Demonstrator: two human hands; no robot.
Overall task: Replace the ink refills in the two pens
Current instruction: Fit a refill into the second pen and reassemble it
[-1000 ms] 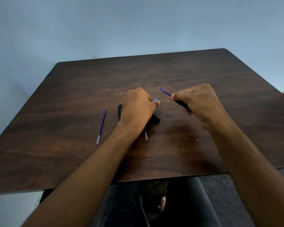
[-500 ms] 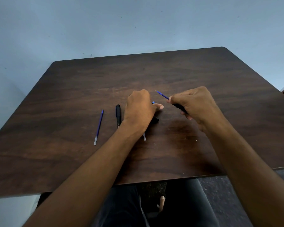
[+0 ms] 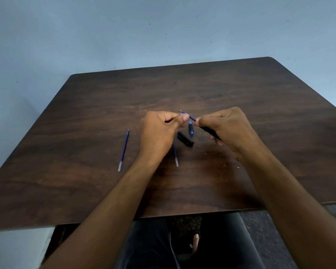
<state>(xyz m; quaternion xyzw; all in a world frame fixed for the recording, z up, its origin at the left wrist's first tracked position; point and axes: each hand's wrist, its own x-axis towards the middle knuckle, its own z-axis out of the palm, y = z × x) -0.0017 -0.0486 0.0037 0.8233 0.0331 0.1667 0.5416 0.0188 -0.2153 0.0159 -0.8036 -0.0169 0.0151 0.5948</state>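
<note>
R hand [image 3: 226, 129] is clenched round a black pen barrel [image 3: 209, 131], gripping it above the table [image 3: 260, 105]; a blue refill [image 3: 188, 116] sits partly inside that barrel, its thin tip end sticking out up-left toward the L hand. L hand [image 3: 159, 131] has fingers curled, thumb and forefinger tips pressed together right by the refill tip; can't tell if they actually pinch it or just meet beside it. Rel. to the held barrel: just below-left lies a short blue-and-black pen piece [image 3: 191, 129] on the wood, and a bit further below-left a black cap or barrel section [image 3: 185, 139], lying tilted. A second refill [image 3: 175, 155] lies nearer the table's front edge, its upper part hidden under the L hand. A third refill [image 3: 123, 150] lies well to the left of the barrel, past the L hand, clear end toward the person. L wrist and forearm block the view of whatever lies beneath them.
</note>
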